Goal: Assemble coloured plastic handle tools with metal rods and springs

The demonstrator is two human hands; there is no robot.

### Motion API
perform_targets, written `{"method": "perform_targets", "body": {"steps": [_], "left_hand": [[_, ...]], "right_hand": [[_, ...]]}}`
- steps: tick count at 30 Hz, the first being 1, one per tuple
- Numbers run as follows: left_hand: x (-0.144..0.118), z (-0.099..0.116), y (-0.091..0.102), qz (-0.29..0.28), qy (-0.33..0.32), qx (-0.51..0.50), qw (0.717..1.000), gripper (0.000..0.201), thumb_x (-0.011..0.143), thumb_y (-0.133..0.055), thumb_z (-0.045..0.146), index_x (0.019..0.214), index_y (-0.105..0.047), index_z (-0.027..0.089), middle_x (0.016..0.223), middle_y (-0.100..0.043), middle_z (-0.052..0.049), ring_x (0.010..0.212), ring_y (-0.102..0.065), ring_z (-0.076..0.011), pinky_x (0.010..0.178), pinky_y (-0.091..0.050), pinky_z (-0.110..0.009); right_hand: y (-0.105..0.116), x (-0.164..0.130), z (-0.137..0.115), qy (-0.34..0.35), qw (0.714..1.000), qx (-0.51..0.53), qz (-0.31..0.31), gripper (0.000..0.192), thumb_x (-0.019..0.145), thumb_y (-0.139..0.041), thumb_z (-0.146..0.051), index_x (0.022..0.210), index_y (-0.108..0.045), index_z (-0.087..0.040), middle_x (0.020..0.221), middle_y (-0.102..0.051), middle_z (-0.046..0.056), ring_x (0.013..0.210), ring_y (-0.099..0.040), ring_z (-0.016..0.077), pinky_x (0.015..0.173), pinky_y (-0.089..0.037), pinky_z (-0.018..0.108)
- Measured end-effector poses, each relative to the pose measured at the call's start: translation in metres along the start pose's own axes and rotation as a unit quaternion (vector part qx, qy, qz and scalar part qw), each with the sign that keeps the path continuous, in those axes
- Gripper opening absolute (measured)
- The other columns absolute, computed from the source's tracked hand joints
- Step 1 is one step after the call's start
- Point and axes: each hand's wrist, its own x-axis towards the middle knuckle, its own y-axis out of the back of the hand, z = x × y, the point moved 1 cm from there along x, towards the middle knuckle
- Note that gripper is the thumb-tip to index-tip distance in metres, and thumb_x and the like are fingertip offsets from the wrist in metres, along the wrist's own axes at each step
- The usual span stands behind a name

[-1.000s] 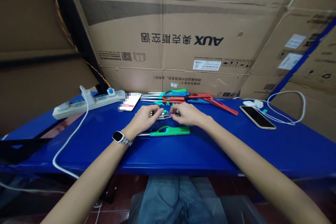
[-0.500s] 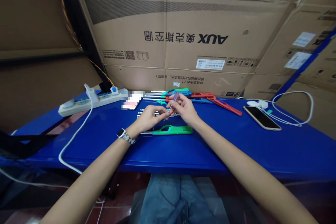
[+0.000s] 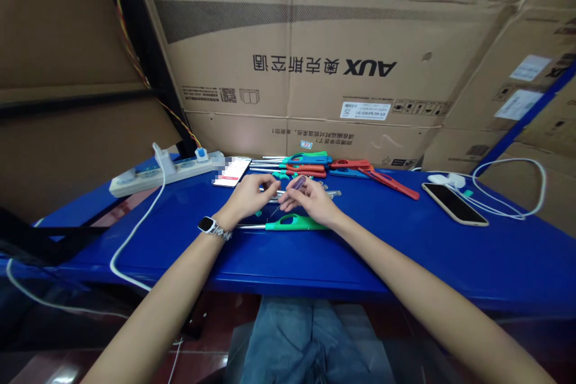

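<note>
The right hand (image 3: 315,201) pinched a small purple-handled screwdriver (image 3: 290,192), tip angled down-left above the table (image 3: 405,246). The left hand (image 3: 247,197) grasped a small part, unclear, beside a green lighter (image 3: 294,225).

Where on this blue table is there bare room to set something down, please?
Bare blue table runs between the green lighter and the phone, and along the near edge. Another patch lies between the white cable and the left hand. It is crowded behind both hands, at the pile of lighters.
</note>
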Motion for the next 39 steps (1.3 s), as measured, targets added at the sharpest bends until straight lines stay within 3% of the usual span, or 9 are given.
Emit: {"method": "perform_targets", "body": {"steps": [6, 12, 18, 23, 26, 31, 39], "left_hand": [[0.0, 0.0, -0.001, -0.013, 0.013, 0.008, 1.0, 0.035, 0.093, -0.048, 0.04, 0.071, -0.063, 0.016, 0.067, -0.065, 0.0, 0.061, -0.054, -0.0139, 0.057, -0.037, -0.025], [0.0, -0.002, -0.004, -0.019, 0.01, -0.03, 0.999, 0.031, 0.092, -0.049, 0.039, 0.078, -0.065, 0.016, 0.073, -0.069, -0.002, 0.067, -0.061, -0.016, 0.057, -0.042, -0.025], [-0.001, 0.008, -0.007, -0.092, 0.022, -0.099, 0.991, 0.027, 0.089, -0.055, 0.038, 0.096, -0.069, 0.016, 0.09, -0.075, -0.006, 0.083, -0.068, -0.0203, 0.07, -0.05, -0.03], [-0.003, 0.011, -0.014, -0.13, 0.037, -0.132, 0.982, 0.035, 0.076, -0.073, 0.044, 0.095, -0.071, 0.014, 0.085, -0.075, -0.007, 0.077, -0.067, -0.0196, 0.068, -0.05, -0.029], [-0.003, 0.008, -0.018, -0.126, 0.05, -0.155, 0.979, 0.034, 0.074, -0.075, 0.044, 0.088, -0.072, 0.014, 0.08, -0.075, -0.007, 0.072, -0.066, -0.0188, 0.065, -0.049, -0.028], [-0.001, 0.006, -0.019, -0.123, 0.041, -0.162, 0.978, 0.028, 0.084, -0.065, 0.041, 0.079, -0.072, 0.015, 0.08, -0.076, -0.007, 0.073, -0.068, -0.0185, 0.068, -0.05, -0.028], [-0.001, 0.007, -0.019, -0.093, 0.023, -0.121, 0.988, 0.022, 0.084, -0.066, 0.036, 0.082, -0.074, 0.016, 0.079, -0.077, -0.005, 0.07, -0.067, -0.0173, 0.065, -0.048, -0.025]], "right_hand": [[-0.005, 0.001, 0.007, -0.021, 0.999, 0.008, -0.023, 0.047, 0.074, -0.075, -0.057, 0.089, -0.052, -0.019, 0.078, -0.073, 0.003, 0.067, -0.072, 0.0149, 0.066, -0.06, 0.028], [0.007, 0.001, -0.007, 0.015, 0.999, 0.013, 0.026, 0.046, 0.074, -0.076, -0.056, 0.09, -0.052, -0.02, 0.08, -0.075, 0.004, 0.068, -0.074, 0.0169, 0.066, -0.061, 0.03], [0.03, -0.01, -0.022, 0.034, 0.995, 0.02, 0.096, 0.042, 0.076, -0.077, -0.051, 0.088, -0.05, -0.021, 0.075, -0.075, 0.002, 0.063, -0.073, 0.017, 0.062, -0.06, 0.029], [0.037, -0.017, -0.025, 0.046, 0.992, 0.033, 0.113, 0.042, 0.075, -0.078, -0.05, 0.087, -0.051, -0.02, 0.076, -0.075, 0.002, 0.064, -0.073, 0.0174, 0.062, -0.06, 0.029], [0.036, -0.018, -0.025, 0.053, 0.991, 0.035, 0.114, 0.041, 0.076, -0.077, -0.05, 0.087, -0.051, -0.02, 0.077, -0.075, 0.002, 0.065, -0.073, 0.0176, 0.062, -0.06, 0.029], [0.032, -0.017, -0.026, 0.072, 0.991, 0.019, 0.112, 0.041, 0.077, -0.075, -0.053, 0.088, -0.051, -0.021, 0.077, -0.074, 0.002, 0.063, -0.073, 0.017, 0.061, -0.06, 0.028], [0.029, -0.019, -0.026, 0.102, 0.988, -0.012, 0.119, 0.039, 0.081, -0.071, -0.054, 0.088, -0.051, -0.021, 0.078, -0.074, 0.002, 0.063, -0.072, 0.0157, 0.059, -0.059, 0.027]]}}
